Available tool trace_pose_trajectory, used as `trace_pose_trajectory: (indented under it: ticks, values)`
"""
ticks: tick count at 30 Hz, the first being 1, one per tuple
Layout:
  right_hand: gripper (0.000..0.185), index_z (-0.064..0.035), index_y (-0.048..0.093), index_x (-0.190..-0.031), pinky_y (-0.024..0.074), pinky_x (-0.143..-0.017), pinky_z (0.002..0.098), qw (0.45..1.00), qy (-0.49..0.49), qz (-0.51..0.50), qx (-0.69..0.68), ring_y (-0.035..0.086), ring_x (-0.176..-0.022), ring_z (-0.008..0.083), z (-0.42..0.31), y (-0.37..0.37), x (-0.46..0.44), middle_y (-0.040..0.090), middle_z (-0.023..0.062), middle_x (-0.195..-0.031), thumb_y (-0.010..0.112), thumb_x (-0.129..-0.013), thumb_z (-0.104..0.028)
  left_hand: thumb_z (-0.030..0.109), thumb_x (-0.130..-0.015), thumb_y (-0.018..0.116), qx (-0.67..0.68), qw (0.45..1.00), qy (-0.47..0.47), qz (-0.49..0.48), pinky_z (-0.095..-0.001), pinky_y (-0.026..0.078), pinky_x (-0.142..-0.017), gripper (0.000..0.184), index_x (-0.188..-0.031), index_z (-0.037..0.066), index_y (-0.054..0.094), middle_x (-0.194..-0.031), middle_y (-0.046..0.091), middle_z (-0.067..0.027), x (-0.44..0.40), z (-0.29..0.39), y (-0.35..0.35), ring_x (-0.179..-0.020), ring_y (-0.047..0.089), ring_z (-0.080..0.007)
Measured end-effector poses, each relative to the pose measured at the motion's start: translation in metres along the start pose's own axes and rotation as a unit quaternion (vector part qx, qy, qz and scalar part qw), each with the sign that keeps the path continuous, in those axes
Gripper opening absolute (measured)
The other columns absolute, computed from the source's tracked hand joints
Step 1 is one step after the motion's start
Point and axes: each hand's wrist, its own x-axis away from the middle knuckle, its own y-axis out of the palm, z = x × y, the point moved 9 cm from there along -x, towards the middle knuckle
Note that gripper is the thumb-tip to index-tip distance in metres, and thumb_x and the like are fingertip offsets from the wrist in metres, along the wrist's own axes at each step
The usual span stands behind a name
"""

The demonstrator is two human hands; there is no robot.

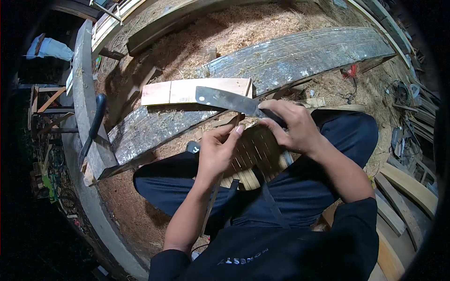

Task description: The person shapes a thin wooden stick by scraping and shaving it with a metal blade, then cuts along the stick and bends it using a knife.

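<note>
My right hand (295,122) is wrapped round the dark handle of a broad-bladed knife (224,99), its blade pointing left. My left hand (218,147) pinches a thin strip of wood (212,204) whose lower part runs down along my forearm. The strip's upper end meets the knife blade; whether the edge is cutting into it I cannot tell. Behind the blade, a pale wooden block (185,89) with a pencil-like line across it lies on a worn, paint-spotted plank (300,54). Below my hands, a slatted brown piece (255,152) sits between my legs.
A second knife with a dark curved handle (97,117) rests at the left beam (84,84). Wood shavings (272,21) cover the ground. Curved boards (408,187) lie at the right, and a red clamp-like thing (349,71) is near the plank.
</note>
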Motion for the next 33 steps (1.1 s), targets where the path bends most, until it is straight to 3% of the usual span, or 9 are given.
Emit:
trace_pose_trajectory:
  ticks: [7, 10, 12, 17, 21, 24, 27, 31, 33]
  values:
    - [0.024, -0.0069, 0.065, -0.104, 0.0536, -0.061, 0.0439, 0.999, -0.011, -0.029, 0.022, 0.066, -0.074, 0.0363, -0.005, 0.010, 0.000, 0.065, 0.0165, -0.088, 0.069, -0.087, -0.023, 0.016, -0.096, 0.062, -0.020, 0.999, 0.017, 0.021, -0.0222, 0.023, -0.045, 0.022, -0.090, -0.003, 0.070, -0.062, 0.050, 0.0094, -0.003, -0.006, -0.002, -0.054, 0.035, 0.0015]
    - [0.025, -0.0084, 0.066, -0.103, 0.0537, -0.059, 0.0431, 0.998, 0.028, 0.048, 0.034, 0.066, -0.070, 0.0374, 0.014, -0.005, -0.009, 0.065, 0.0159, -0.083, 0.070, -0.086, -0.025, 0.016, -0.097, 0.062, 0.008, 0.998, 0.057, 0.029, -0.0205, 0.030, -0.050, 0.022, -0.101, -0.004, 0.071, -0.068, 0.054, 0.0082, -0.002, 0.006, -0.002, -0.060, 0.040, 0.0010]
    - [0.023, -0.0087, 0.066, -0.102, 0.0538, -0.059, 0.0432, 0.999, 0.005, 0.032, 0.034, 0.066, -0.071, 0.0371, -0.005, -0.001, -0.005, 0.065, 0.0162, -0.082, 0.070, -0.086, -0.025, 0.015, -0.097, 0.062, -0.002, 1.000, -0.004, -0.030, -0.0188, 0.038, -0.059, 0.028, -0.116, -0.004, 0.067, -0.078, 0.060, 0.0064, -0.005, -0.010, 0.000, -0.070, 0.046, 0.0002]
    - [0.021, -0.0078, 0.064, -0.098, 0.0551, -0.059, 0.0415, 0.996, 0.000, 0.071, 0.053, 0.068, -0.068, 0.0334, 0.011, -0.011, -0.022, 0.065, 0.0163, -0.080, 0.068, -0.088, -0.026, 0.015, -0.097, 0.062, -0.018, 0.998, 0.053, 0.021, -0.0180, 0.040, -0.063, 0.028, -0.117, -0.003, 0.067, -0.084, 0.064, 0.0047, -0.002, 0.001, -0.003, -0.075, 0.049, -0.0001]
    - [0.025, -0.0062, 0.064, -0.102, 0.0544, -0.063, 0.0441, 0.999, -0.017, 0.037, 0.012, 0.067, -0.075, 0.0375, -0.006, 0.004, -0.010, 0.066, 0.0179, -0.084, 0.068, -0.087, -0.025, 0.017, -0.096, 0.063, 0.023, 0.999, 0.019, -0.017, -0.0180, 0.040, -0.063, 0.029, -0.115, -0.005, 0.067, -0.082, 0.064, 0.0045, -0.008, -0.008, 0.001, -0.074, 0.048, 0.0002]
    - [0.027, -0.0064, 0.064, -0.105, 0.0542, -0.066, 0.0443, 0.999, 0.028, 0.024, 0.016, 0.067, -0.078, 0.0381, 0.000, 0.005, -0.017, 0.066, 0.0181, -0.085, 0.068, -0.087, -0.026, 0.020, -0.097, 0.063, 0.016, 1.000, 0.015, 0.007, -0.0203, 0.025, -0.047, 0.029, -0.113, -0.003, 0.069, -0.065, 0.050, 0.0107, -0.007, -0.005, -0.002, -0.057, 0.036, 0.0021]
    - [0.027, -0.0051, 0.064, -0.103, 0.0545, -0.066, 0.0437, 0.998, 0.017, 0.048, 0.024, 0.067, -0.076, 0.0385, -0.002, 0.002, -0.018, 0.066, 0.0184, -0.082, 0.067, -0.088, -0.027, 0.020, -0.097, 0.062, 0.020, 1.000, 0.017, 0.017, -0.0219, 0.020, -0.046, 0.028, -0.115, 0.000, 0.069, -0.062, 0.044, 0.0120, -0.009, -0.003, 0.001, -0.055, 0.031, 0.0020]
    - [0.023, -0.0077, 0.063, -0.100, 0.0553, -0.062, 0.0453, 0.994, 0.075, 0.073, 0.042, 0.068, -0.071, 0.0385, 0.022, -0.010, -0.029, 0.066, 0.0194, -0.079, 0.065, -0.090, -0.029, 0.020, -0.097, 0.062, 0.004, 1.000, 0.010, 0.003, -0.0212, 0.022, -0.046, 0.028, -0.118, 0.002, 0.068, -0.063, 0.045, 0.0119, -0.006, -0.004, 0.000, -0.055, 0.032, 0.0017]
    - [0.023, -0.0096, 0.063, -0.102, 0.0552, -0.061, 0.0463, 0.996, 0.078, 0.017, 0.035, 0.068, -0.072, 0.0373, 0.011, -0.004, -0.024, 0.066, 0.0189, -0.079, 0.065, -0.090, -0.029, 0.019, -0.098, 0.060, -0.012, 0.998, 0.066, -0.005, -0.0206, 0.022, -0.046, 0.028, -0.119, 0.003, 0.068, -0.064, 0.046, 0.0120, -0.006, -0.002, 0.002, -0.055, 0.033, 0.0017]
